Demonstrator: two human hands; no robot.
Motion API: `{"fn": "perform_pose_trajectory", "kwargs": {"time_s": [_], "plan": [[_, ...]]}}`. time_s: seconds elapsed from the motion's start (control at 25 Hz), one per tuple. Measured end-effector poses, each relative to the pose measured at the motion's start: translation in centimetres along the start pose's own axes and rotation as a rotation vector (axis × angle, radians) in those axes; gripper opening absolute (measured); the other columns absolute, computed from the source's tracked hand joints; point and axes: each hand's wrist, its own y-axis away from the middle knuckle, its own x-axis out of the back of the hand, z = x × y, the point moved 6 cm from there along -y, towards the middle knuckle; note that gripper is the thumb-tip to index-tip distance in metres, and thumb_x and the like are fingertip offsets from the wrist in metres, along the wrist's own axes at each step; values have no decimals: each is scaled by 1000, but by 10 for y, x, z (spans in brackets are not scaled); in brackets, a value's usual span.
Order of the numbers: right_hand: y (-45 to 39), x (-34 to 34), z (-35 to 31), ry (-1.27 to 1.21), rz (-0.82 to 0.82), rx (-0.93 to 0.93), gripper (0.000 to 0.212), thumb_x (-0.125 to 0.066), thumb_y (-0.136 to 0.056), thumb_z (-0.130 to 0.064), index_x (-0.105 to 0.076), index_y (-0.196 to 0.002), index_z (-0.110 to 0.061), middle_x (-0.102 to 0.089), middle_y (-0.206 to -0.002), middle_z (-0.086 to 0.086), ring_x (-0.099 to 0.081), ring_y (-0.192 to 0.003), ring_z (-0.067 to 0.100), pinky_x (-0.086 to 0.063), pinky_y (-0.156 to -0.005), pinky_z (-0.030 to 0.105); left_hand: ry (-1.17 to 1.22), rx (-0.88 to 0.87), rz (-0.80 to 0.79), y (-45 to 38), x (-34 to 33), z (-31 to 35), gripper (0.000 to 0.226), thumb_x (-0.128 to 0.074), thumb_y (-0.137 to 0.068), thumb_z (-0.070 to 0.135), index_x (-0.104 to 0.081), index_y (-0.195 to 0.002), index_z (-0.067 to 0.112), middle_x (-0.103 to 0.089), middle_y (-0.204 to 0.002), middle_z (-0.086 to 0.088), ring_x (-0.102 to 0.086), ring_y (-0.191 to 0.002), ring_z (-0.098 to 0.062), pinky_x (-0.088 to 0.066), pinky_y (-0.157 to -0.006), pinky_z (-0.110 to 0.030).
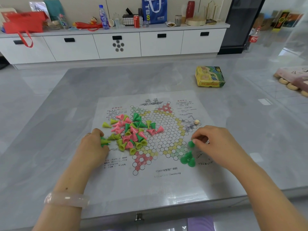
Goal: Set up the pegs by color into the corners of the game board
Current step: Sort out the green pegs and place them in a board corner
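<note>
Grey marble-look table [50, 130] carries a paper Chinese checkers board [158, 139]. Left hand [93, 147] is curled, clutching green pegs [104, 142]. Just right of it lies a mixed pile of pegs [130, 132], pink, yellow-green and green. Right hand [215, 144] pinches one green peg [191, 143] at its fingertips; just below, three placed green pegs [188, 160] stand on the green corner. Beyond that hand sits a yellow-green box [210, 76]. A white drawer cabinet [116, 45] lines the far wall.
</note>
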Motion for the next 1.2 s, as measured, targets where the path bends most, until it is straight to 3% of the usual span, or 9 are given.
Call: {"fn": "perform_pose_trajectory", "kwargs": {"time_s": [0.16, 0.28, 0.48, 0.64, 0.84, 0.92, 1.0, 1.08, 1.2], "plan": [[0, -6, -2, 31, -74, 12, 11, -59, -83, -18, -69, -85, -22, -63, -84, -6, -57, -78, 11, -47, -74, 26, -37, 16, -21, -1, -1, -2, 53, -52, -85, 6, -35, -135, 3, -50, -125, -22, -44, -118, -36, -36, -88, -35], [-1, -9, -5, 32, -93, 23, 11, -60, -84, -20, -70, -88, -23, -61, -83, -7, -56, -78, 11, -47, -75, 26, -32, 42, -24, -1, -1, -3, 45, -53, -84, 6, -41, -127, -2, -55, -115, -22, -48, -110, -36, -36, -79, -32], [0, -10, -8, 39, -117, 19, 12, -59, -85, -21, -69, -90, -24, -63, -87, -6, -57, -81, 11, -48, -77, 28, 11, 54, -7, -2, -1, -6, 52, -54, -83, 5, -39, -133, 5, -54, -123, -20, -47, -115, -35, -38, -86, -35], [2, -10, -7, 44, -140, 11, 15, -58, -85, -21, -68, -96, -23, -63, -88, -5, -57, -82, 11, -46, -77, 25, 60, 37, 27, -1, 3, -7, 52, -54, -82, 3, -39, -132, 5, -56, -119, -20, -49, -111, -34, -35, -79, -32], [4, 10, -19, -13, 62, 36, 19, -55, -87, -18, -67, -101, -22, -64, -86, -7, -54, -73, 2, -42, -70, 16, 272, -78, 141, 20, 32, 6, 41, -57, -84, 5, -46, -123, 12, -57, -91, -5, -48, -87, -22, -33, -69, -27], [5, 14, -37, -106, 139, 83, 17, -55, -87, -18, -68, -98, -23, -65, -85, -11, -55, -73, 0, -41, -66, 7, 544, -153, 13, 34, 35, 22, 33, -58, -84, 4, -53, -112, 21, -57, -76, 3, -52, -75, -14, -38, -62, -23], [7, 7, -56, -292, 91, 101, 17, -55, -87, -20, -67, -97, -26, -64, -83, -18, -57, -76, -3, -43, -66, 4, 843, -239, -270, 53, 27, 49, 34, -61, -82, 1, -58, -105, 26, -58, -66, 8, -51, -61, -7, -43, -57, -15], [7, -7, -73, -498, -47, 96, 17, -56, -87, -21, -66, -97, -30, -66, -85, -16, -58, -80, -5, -47, -70, 8, 1028, -328, -479, 66, 18, 70, 36, -64, -74, 3, -61, -104, 24, -57, -63, 10, -49, -57, -5, -43, -53, -14], [10, -21, -88, -794, -213, 73, 21, -57, -86, -16, -65, -100, -29, -71, -92, -4, -65, -86, 7, -53, -76, 19, 1178, -379, -614, 74, 10, 85, 38, -59, -69, 5, -64, -103, 20, -56, -65, 7, -49, -58, -5, -43, -53, -15]]}}
